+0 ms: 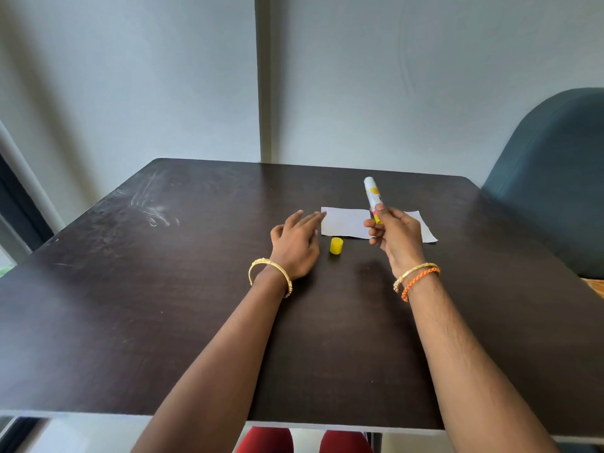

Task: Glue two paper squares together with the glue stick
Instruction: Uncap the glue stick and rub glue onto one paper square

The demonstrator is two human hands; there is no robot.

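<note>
My right hand [394, 235] grips the lower end of an uncapped white and yellow glue stick [372, 194], which points up and away, above the paper. Its yellow cap [336, 245] stands on the dark table between my hands. Two white paper squares lie side by side: the left square [344, 223] is in plain sight, the right square [425, 228] is partly hidden behind my right hand. My left hand [295, 243] rests palm down on the table with fingers spread, its fingertips at the left square's left edge, holding nothing.
The dark wooden table [196, 305] has pale smears [153, 207] at its far left. A teal chair back [552, 178] stands at the table's right side. A pale wall [130, 76] rises right behind the far edge.
</note>
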